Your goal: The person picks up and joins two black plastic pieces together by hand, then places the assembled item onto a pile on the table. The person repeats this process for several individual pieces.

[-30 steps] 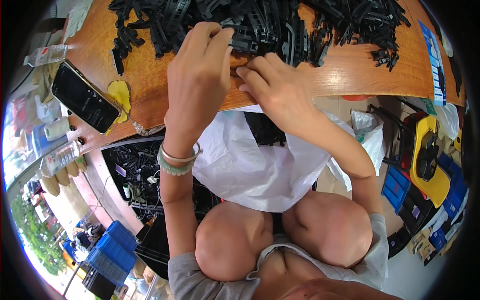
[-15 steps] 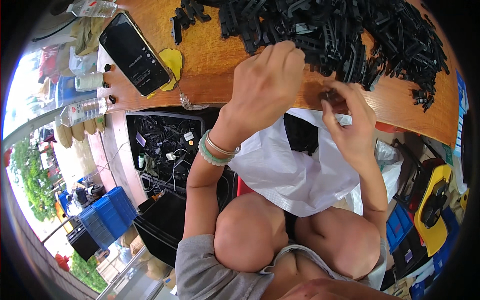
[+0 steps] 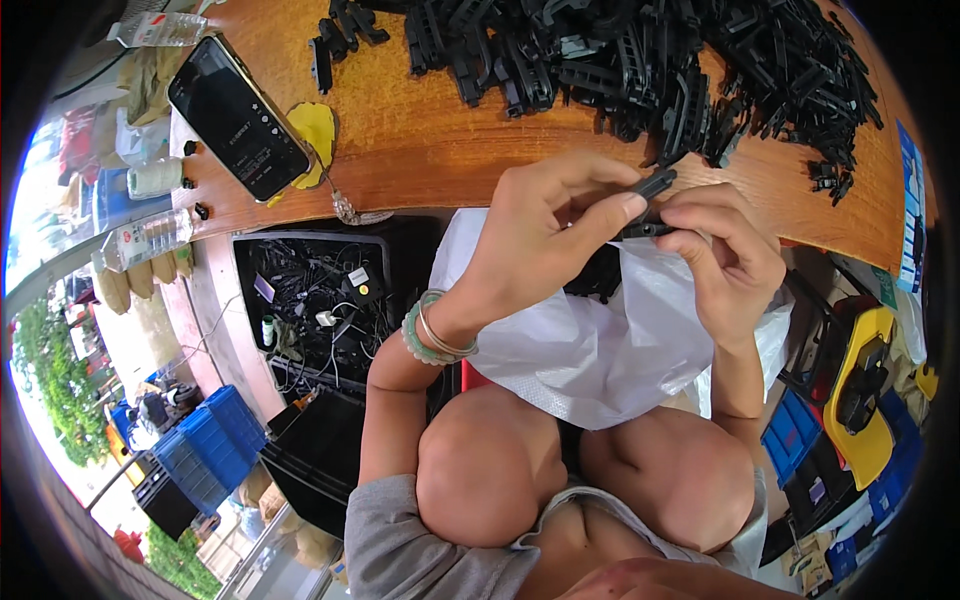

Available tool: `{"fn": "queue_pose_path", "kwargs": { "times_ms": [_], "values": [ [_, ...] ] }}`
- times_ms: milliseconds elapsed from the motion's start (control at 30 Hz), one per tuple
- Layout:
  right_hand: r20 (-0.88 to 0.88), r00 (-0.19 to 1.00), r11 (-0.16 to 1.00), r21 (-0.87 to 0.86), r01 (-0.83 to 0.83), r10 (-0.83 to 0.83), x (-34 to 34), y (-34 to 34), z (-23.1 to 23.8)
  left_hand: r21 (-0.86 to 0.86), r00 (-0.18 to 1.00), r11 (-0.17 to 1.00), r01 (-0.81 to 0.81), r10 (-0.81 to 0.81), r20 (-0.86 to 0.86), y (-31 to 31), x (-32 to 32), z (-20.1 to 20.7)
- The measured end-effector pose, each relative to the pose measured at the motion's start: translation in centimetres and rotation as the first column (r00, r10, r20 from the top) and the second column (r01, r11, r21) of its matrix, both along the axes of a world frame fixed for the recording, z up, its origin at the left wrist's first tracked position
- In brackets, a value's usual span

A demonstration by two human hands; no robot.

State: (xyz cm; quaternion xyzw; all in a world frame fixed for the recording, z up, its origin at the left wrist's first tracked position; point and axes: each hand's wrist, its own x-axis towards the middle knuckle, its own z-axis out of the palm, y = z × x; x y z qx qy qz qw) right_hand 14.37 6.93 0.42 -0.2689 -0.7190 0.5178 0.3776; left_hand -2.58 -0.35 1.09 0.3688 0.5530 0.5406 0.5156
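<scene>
My left hand [image 3: 550,225], with bracelets on its wrist, pinches a long black plastic part [image 3: 655,184] between thumb and fingers. Close beside it, my right hand [image 3: 728,250] is closed on a smaller black plastic piece [image 3: 646,230]. Fingers hide much of both pieces, and I cannot tell whether the two touch. Both hands are over the table's near edge, above an open white woven sack [image 3: 590,350] between my knees. Dark contents show in its mouth. Beyond the hands, a big heap of black plastic parts [image 3: 640,90] lies on the wooden table [image 3: 420,150].
A phone [image 3: 240,120] lies on the table's left beside a yellow patch [image 3: 312,135] and a tasselled cord [image 3: 345,208]. Below the edge at left stands a black bin [image 3: 400,260] of cables and small parts. Blue crates [image 3: 210,440] and a yellow-framed object [image 3: 868,400] flank me.
My left hand has come back from the heap toward my right hand, and a long black part now shows in it. The view has shifted slightly.
</scene>
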Motion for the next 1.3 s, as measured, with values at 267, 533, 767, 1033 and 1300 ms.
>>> {"fn": "queue_pose_path", "kwargs": {
  "times_ms": [267,533,767,1033,1300],
  "values": [
    [0.011,0.998,0.986,0.154,0.062,-0.064,0.1,0.1,-0.6,0.153,0.897,0.972,0.178,-0.097,-0.430,-1.1,1.0,0.0],
    [-0.020,1.000,0.988,0.152,0.013,-0.010,0.7,0.0,-1.1,0.180,0.832,0.957,0.227,-0.095,-0.546,-0.8,1.2,-0.6],
    [0.031,0.999,0.975,0.223,0.006,-0.013,0.8,0.1,-0.8,0.187,0.837,0.970,0.157,-0.031,-0.547,-1.1,1.0,-0.8],
    [0.030,0.999,0.963,0.268,0.007,-0.016,1.0,0.1,-1.2,0.209,0.811,0.948,0.240,-0.077,-0.580,-0.9,0.7,-0.7],
    [0.113,0.994,0.950,0.310,-0.033,-0.002,0.9,0.3,-1.1,0.223,0.787,0.931,0.290,-0.099,-0.609,-1.0,0.2,-1.0]
  ]
}}
